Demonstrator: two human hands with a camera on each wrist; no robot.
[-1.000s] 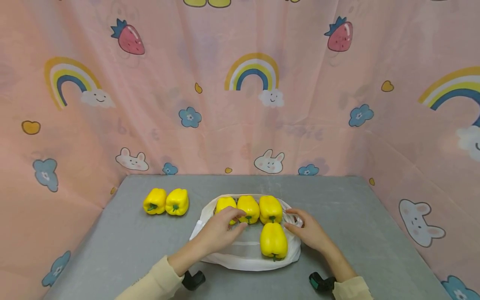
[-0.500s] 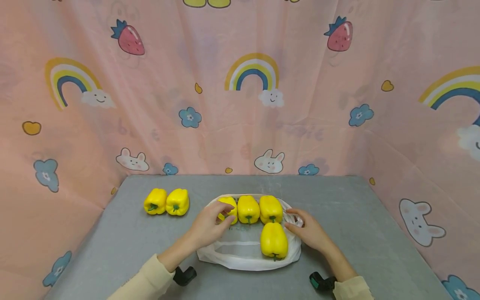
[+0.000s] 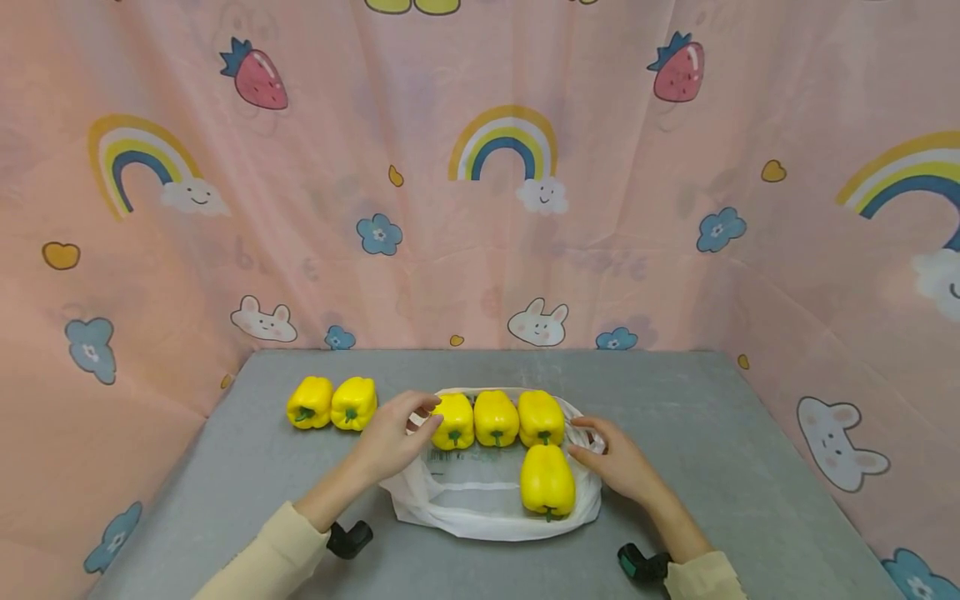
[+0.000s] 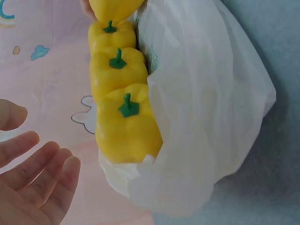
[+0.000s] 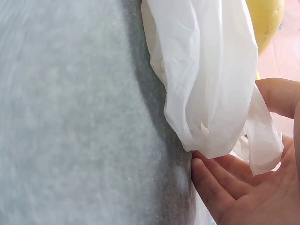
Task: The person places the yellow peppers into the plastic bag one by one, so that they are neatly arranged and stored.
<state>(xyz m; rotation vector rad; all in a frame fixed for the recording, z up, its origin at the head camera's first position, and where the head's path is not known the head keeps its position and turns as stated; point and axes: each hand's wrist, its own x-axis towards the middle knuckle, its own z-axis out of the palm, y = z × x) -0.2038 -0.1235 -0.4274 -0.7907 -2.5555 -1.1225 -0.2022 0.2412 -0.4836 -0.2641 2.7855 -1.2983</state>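
Hanging just left of the lower-centre peppers (image 3: 496, 419), the left hand (image 3: 390, 440) was spread; the right hand (image 3: 621, 468), thumb and fingers apart, touched the bag (image 3: 487, 526) at right.

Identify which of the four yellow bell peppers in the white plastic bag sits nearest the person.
The lone front yellow bell pepper, at the right of the white plastic bag; the other three form a row behind it.

Both hands (image 3: 392, 437) (image 3: 618, 461) apart, loosely curved
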